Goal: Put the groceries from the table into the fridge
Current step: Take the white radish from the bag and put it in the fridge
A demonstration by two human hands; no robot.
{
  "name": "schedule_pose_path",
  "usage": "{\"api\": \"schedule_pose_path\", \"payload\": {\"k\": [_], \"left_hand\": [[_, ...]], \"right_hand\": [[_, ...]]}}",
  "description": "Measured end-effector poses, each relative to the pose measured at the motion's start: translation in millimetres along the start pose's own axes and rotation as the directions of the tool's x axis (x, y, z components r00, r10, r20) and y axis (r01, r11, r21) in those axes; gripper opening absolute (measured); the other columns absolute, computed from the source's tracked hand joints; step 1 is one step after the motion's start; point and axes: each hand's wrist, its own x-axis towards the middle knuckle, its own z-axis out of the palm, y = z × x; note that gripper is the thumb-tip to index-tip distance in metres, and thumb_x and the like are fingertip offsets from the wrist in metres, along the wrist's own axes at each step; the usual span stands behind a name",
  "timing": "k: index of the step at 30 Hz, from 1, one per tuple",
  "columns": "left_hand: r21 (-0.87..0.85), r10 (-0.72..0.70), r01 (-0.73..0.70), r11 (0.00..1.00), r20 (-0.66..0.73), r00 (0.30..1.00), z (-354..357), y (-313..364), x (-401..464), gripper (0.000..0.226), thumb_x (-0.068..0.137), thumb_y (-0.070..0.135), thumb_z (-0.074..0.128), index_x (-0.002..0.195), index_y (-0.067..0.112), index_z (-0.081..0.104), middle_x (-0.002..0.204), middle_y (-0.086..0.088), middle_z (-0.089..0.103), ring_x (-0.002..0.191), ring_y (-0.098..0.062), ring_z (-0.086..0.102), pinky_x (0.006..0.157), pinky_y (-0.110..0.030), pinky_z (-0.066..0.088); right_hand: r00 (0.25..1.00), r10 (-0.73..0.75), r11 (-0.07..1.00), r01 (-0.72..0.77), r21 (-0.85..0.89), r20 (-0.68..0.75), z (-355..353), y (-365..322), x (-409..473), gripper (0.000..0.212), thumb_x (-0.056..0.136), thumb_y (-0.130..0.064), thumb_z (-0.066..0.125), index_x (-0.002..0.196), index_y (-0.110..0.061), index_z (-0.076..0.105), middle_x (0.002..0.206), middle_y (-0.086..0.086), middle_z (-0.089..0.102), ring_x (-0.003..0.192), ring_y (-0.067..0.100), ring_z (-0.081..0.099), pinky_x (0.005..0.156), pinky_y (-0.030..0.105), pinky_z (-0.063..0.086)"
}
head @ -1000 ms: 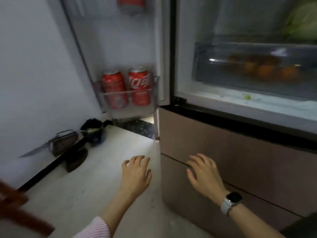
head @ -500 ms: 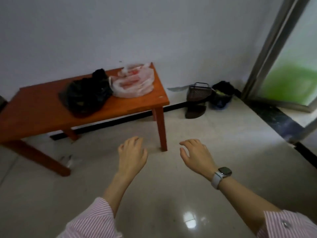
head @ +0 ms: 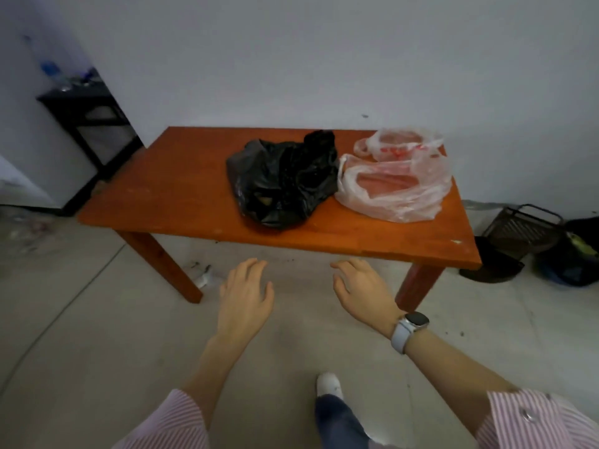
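A low orange-brown wooden table (head: 181, 189) stands against the pale wall, its long axis running left to right. On its right half lie the groceries. A black plastic bag (head: 282, 179) sits crumpled near the middle, its tied neck pointing to the far right. Touching its right side is a clear plastic bag (head: 395, 186) with something pinkish-red inside; its long axis runs left to right and its loose handles lie toward the black bag. A second, smaller clear bag (head: 398, 144) lies just behind it at the far right edge.

Both hands hover over the floor in front of the table's near edge, palms down, holding nothing. The left hand (head: 246, 296) has its fingers relaxed and slightly spread, pointing toward the table. The right hand (head: 363, 290), a watch (head: 411, 325) on its wrist, has fingers loosely curved and apart.

A dark wire basket (head: 522, 228) sits on the floor to the right of the table.
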Motion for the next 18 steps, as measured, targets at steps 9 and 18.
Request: {"api": "schedule_pose_path", "payload": {"k": [9, 18], "left_hand": [[0.155, 0.166, -0.186, 0.97, 0.133, 0.977, 3.7, -38.4, 202.2, 0.056, 0.073, 0.027, 0.074, 0.123, 0.013, 0.055, 0.135, -0.013, 0.048, 0.126, -0.035, 0.042, 0.087, -0.051, 0.045], [0.39, 0.542, -0.758, 0.523, 0.535, 0.648, 61.0, -103.3, 351.9, 0.062, 0.056, 0.054, 0.079, 0.112, 0.029, 0.064, 0.139, -0.005, 0.049, 0.131, -0.039, 0.038, 0.095, -0.071, 0.028]], "right_hand": [[0.998, 0.005, 0.995, 0.001, 0.1, -0.059, 23.0, 10.4, 200.1, 0.048, 0.084, -0.029, 0.032, 0.109, -0.001, 0.061, 0.106, 0.018, 0.063, 0.098, 0.035, 0.058, 0.085, 0.041, 0.05], [0.981, 0.175, 0.984, -0.171, 0.055, -0.084, 86.2, 29.2, 275.1, 0.044, 0.086, -0.026, 0.036, 0.119, -0.006, 0.056, 0.126, 0.015, 0.054, 0.126, 0.034, 0.044, 0.105, 0.049, 0.036]]}}
